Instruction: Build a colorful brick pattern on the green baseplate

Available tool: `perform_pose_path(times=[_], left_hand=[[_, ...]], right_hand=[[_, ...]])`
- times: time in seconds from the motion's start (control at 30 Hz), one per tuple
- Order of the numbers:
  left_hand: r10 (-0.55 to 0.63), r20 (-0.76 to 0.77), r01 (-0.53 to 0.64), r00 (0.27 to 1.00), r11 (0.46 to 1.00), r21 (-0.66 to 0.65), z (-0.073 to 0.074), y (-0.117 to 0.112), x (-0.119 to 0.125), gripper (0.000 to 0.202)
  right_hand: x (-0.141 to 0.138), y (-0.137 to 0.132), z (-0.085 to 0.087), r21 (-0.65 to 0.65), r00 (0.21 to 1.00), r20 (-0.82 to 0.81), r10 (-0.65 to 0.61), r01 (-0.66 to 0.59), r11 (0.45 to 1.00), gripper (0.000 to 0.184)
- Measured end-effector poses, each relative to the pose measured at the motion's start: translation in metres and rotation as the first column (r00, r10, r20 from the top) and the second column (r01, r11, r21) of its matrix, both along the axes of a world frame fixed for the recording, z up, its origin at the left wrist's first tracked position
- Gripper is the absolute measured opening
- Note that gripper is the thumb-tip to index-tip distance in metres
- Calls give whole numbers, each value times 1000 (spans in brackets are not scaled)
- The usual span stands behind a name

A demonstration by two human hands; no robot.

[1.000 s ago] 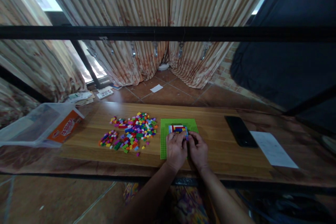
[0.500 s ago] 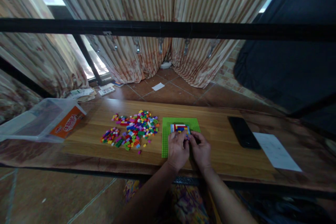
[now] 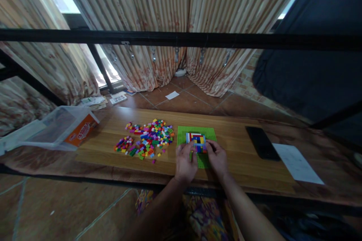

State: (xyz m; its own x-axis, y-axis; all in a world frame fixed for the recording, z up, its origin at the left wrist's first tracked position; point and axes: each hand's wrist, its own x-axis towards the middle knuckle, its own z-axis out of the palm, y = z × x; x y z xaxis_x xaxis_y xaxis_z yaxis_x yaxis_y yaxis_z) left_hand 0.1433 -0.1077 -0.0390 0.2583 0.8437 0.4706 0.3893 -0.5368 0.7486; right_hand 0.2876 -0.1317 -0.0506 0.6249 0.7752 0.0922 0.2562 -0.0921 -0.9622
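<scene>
A small block structure [image 3: 196,140] of white, red, yellow and blue toy bricks stands on a green studded baseplate [image 3: 182,130], with a dark opening in its middle. My left hand [image 3: 186,162] is curled at the structure's left front corner, fingertips against it. At its right side, my right hand [image 3: 218,157] has thumb and fingers closed on the edge. Whether a loose brick is hidden between my fingers is too small to tell. To the left lies a spread pile of colourful toy bricks [image 3: 154,135].
A clear plastic bin [image 3: 53,128] with an orange label sits at the left end of the wooden board [image 3: 234,169]. On the right are a black phone [image 3: 262,143] and a white sheet of paper [image 3: 296,163]. A black rail [image 3: 181,40] crosses beyond the table.
My left hand has drawn back from the top of the structure toward its left front corner, uncovering more bricks. My right hand stays at the right side. The view has shifted slightly.
</scene>
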Motion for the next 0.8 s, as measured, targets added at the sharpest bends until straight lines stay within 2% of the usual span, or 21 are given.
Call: perform_pose_path(times=[0.17,0.37,0.6,0.8], left_hand=[[89,-39,-88,995,996,15,12,1,-54,31],[254,-92,-251,963,967,36,10,8,-109,28],[395,-104,-390,913,919,63,8,20,-143,32],[584,-92,-584,807,811,23,6,35,-168,30]], right_hand=[[3,-2,-3,19,999,5,-39,39,999,47],[1,-7,-9,30,992,102,-71,68,997,50],[2,-11,-19,2,976,206,-70,71,997,56],[4,-13,-23,-48,956,287,-62,79,996,58]])
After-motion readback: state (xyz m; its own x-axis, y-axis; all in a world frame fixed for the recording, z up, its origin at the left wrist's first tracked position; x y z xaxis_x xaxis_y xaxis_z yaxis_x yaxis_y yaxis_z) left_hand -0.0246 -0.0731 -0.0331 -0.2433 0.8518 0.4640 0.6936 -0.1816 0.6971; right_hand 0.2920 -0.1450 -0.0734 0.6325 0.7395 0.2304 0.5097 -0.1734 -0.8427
